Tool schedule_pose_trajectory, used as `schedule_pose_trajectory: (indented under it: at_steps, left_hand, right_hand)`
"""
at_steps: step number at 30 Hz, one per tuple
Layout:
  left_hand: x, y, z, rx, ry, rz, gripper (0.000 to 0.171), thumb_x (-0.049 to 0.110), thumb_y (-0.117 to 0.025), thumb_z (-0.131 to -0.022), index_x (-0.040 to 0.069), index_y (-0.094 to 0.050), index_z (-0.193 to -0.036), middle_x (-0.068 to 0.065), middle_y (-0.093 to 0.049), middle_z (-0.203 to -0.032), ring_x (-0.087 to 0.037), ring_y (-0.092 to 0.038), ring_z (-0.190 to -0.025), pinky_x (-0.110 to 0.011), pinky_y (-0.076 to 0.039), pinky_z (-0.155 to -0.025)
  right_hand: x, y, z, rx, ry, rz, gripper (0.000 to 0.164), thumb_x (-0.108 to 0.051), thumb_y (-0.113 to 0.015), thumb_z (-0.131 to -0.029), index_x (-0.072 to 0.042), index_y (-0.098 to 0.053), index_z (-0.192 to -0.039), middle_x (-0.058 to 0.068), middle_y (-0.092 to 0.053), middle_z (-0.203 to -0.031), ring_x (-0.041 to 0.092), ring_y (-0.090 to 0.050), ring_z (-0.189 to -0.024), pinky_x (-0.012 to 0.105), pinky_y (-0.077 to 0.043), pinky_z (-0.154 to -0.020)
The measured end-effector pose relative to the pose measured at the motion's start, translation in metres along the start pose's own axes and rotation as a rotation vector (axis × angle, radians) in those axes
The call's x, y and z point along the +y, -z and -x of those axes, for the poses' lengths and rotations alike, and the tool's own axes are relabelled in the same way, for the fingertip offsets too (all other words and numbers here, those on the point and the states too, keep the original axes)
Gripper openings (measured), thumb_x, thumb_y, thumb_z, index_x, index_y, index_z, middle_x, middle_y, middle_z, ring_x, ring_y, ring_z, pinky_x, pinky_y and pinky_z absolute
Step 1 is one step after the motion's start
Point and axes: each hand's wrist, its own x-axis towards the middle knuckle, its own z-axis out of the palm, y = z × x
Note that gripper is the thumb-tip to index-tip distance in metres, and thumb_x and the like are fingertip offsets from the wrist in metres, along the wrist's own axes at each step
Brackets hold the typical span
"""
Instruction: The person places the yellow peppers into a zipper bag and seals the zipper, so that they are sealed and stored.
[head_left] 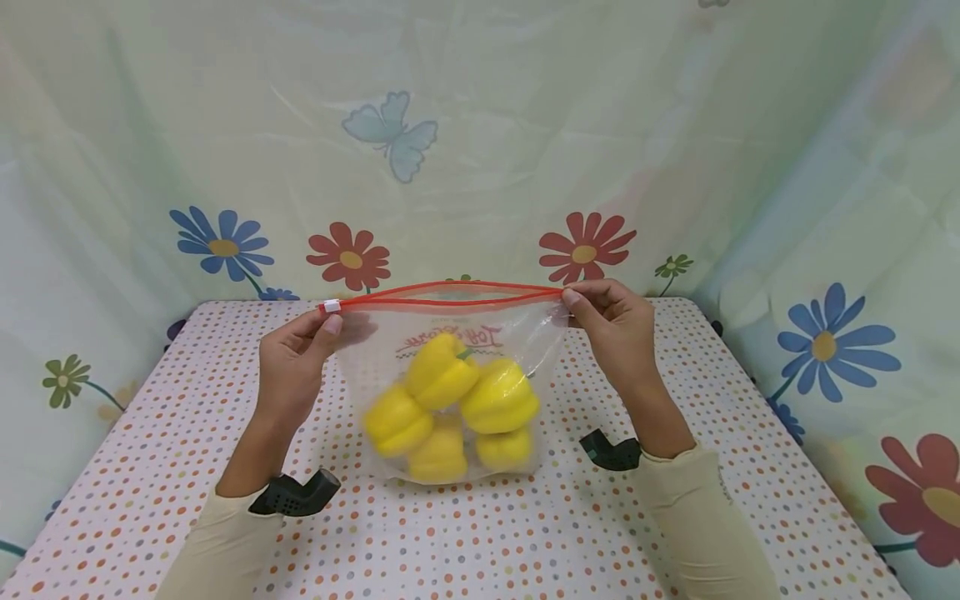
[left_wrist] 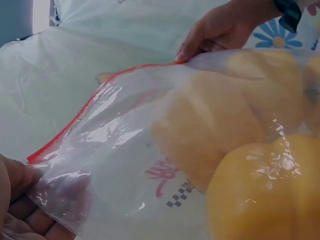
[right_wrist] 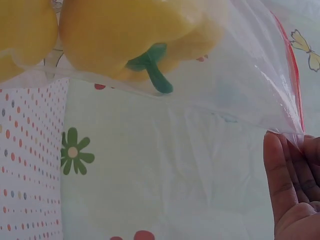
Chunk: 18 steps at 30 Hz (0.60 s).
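A clear zipper bag [head_left: 450, 325] with a red zip edge hangs between the two hands, its mouth parted in the middle. Inside are several yellow bell peppers [head_left: 500, 397]; one shows a green stem [right_wrist: 152, 67] in the right wrist view. My left hand [head_left: 294, 358] pinches the top left corner, close by the white slider [head_left: 332, 306]. At the top right corner my right hand [head_left: 615, 329] pinches the bag between thumb and fingers. Red lettering and a checkered strip [left_wrist: 179, 194] are printed on the bag.
Under the bag lies a table with a dotted cloth [head_left: 450, 550]. A curtain [head_left: 480, 167] printed with flowers and a butterfly hangs behind it and along both sides. Each wrist wears a black camera [head_left: 300, 493].
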Motion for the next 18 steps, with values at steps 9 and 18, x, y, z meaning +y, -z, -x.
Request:
schedule_pose_trajectory:
  at_steps: [9, 18]
  left_hand:
    - [0.003, -0.010, 0.004, 0.145, -0.078, -0.093, 0.026, 0.005, -0.057, -0.097, -0.008, -0.066, -0.117, -0.009, -0.073, -0.098, -0.017, -0.070, -0.092, -0.028, -0.051, -0.088]
    - [0.014, -0.021, 0.007, 0.088, -0.136, -0.239, 0.021, 0.001, -0.057, -0.096, -0.007, -0.067, -0.113, -0.007, -0.074, -0.092, -0.015, -0.071, -0.088, -0.027, -0.050, -0.090]
  right_hand:
    - [-0.006, 0.005, -0.012, -0.076, 0.023, 0.042, 0.018, -0.007, -0.068, -0.090, 0.006, -0.067, -0.104, 0.006, -0.068, -0.093, 0.015, -0.067, -0.080, 0.025, -0.055, -0.076]
    - [-0.054, -0.021, -0.029, -0.225, 0.340, 0.127, 0.016, 0.001, -0.068, -0.088, 0.000, -0.072, -0.104, 0.006, -0.071, -0.101, 0.016, -0.063, -0.096, 0.029, -0.050, -0.086]
